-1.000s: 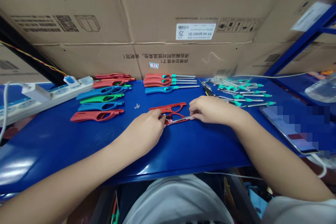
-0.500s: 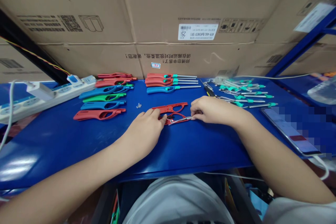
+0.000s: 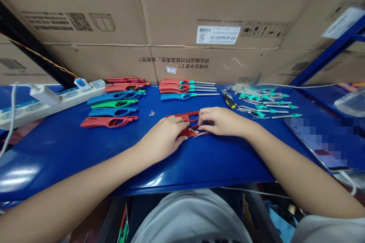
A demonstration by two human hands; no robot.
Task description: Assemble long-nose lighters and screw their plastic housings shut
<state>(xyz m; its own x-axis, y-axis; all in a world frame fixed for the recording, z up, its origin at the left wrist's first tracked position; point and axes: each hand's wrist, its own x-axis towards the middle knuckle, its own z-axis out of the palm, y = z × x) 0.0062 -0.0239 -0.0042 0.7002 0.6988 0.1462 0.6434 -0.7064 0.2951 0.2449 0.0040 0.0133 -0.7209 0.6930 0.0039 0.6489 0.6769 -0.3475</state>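
Two red half-shells of a gas lighter lie near the middle of the blue table. My left hand [image 3: 164,136] rests over their left ends, its fingers bent round the nearer shell [image 3: 186,132]. Thin pale wires and a small dark part lie in that shell. My right hand [image 3: 221,120] reaches in from the right, its thumb and forefinger pinched by the dark part at the shell's middle. What they grip is mostly hidden. The farther shell [image 3: 185,116] lies just beyond, partly covered by the fingers of both hands.
Red, blue and green lighter shells [image 3: 110,122] lie at left beside small screws [image 3: 152,113] and a power strip [image 3: 71,97]. Lighters with metal tubes [image 3: 178,97] lie behind. At right are a screwdriver [image 3: 229,101], several tube assemblies [image 3: 273,103] and a phone [image 3: 313,144]. Cardboard [image 3: 171,19] stands behind.
My right hand has moved left from the front end of the nearer shell to its middle. The nearer shell has shifted slightly right. My left fingers have changed their hold.
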